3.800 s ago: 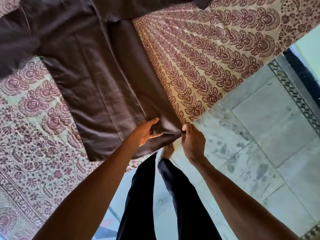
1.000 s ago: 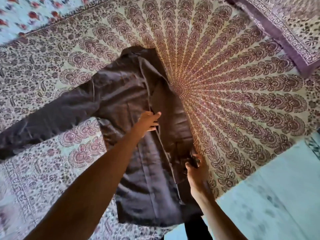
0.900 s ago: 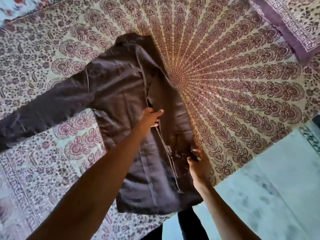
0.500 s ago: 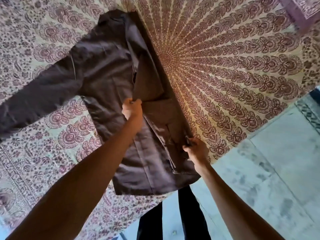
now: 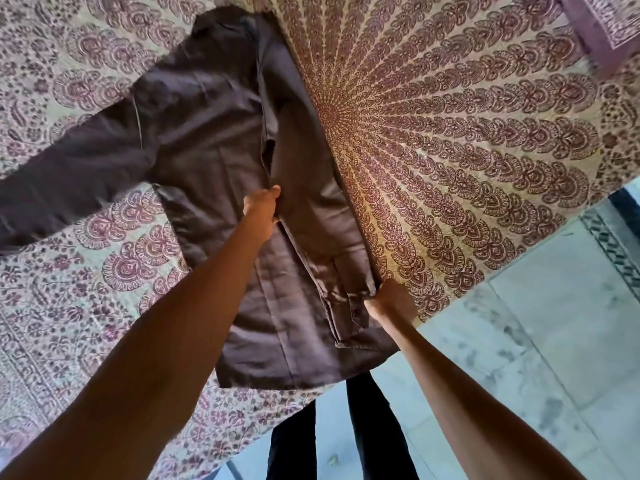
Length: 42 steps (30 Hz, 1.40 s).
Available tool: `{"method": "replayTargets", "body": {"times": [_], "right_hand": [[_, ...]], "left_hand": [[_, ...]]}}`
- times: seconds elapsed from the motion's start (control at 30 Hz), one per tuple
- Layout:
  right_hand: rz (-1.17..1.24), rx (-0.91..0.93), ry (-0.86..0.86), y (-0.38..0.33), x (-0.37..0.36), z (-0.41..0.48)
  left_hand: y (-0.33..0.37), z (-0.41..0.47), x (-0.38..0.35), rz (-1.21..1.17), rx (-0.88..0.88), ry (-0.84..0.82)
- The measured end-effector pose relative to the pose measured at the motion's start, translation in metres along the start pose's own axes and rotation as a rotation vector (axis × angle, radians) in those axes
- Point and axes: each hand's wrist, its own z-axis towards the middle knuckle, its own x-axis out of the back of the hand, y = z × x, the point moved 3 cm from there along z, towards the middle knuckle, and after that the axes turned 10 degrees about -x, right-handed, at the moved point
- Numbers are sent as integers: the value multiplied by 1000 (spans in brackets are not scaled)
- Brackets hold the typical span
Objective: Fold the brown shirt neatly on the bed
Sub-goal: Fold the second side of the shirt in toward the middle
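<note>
On the bed (image 5: 450, 150), left of centre, the shirt (image 5: 207, 133) lies flat, with its collar (image 5: 225, 22) at 11 o'clock and its hem at 6 o'clock. Its right side is folded inward over the body. One sleeve is folded with it and runs down that panel, ending in a cuff (image 5: 349, 306) near the lower right of the shirt. The other sleeve (image 5: 62, 192) stretches flat toward 9 o'clock.

The left arm reaches up from 7 o'clock, nearly straight. The left hand (image 5: 262, 206) sits at the shirt's middle, on the inner edge of the folded panel, with its fingers curled round that edge and the thumb on top. The right arm comes up from 5 o'clock, also extended. The right hand (image 5: 389, 299) meets the outer fold line just beside the cuff, its back toward the camera and its fingers curled under, pinching the cloth. Its fingertips are hidden.

A pillow (image 5: 609, 26) corner shows at 1 o'clock, the tiled floor (image 5: 536, 341) at 4 o'clock, and dark-trousered legs (image 5: 374, 438) at 6 o'clock.
</note>
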Motion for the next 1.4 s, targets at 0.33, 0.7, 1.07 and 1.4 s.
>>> {"method": "replayTargets", "body": {"times": [0.33,0.7,1.07,1.4], "right_hand": [[141,170,28,-86,30,17],[19,147,7,-123,46,36],[329,508,66,-291,122,84],[400,585,6,-408,164,102]], "left_hand": [[32,28,7,-241,17,-80],[32,31,24,3,-282,245],[108,67,-4,402,-443,154],[116,65,-16,1001,-732,-88]]}}
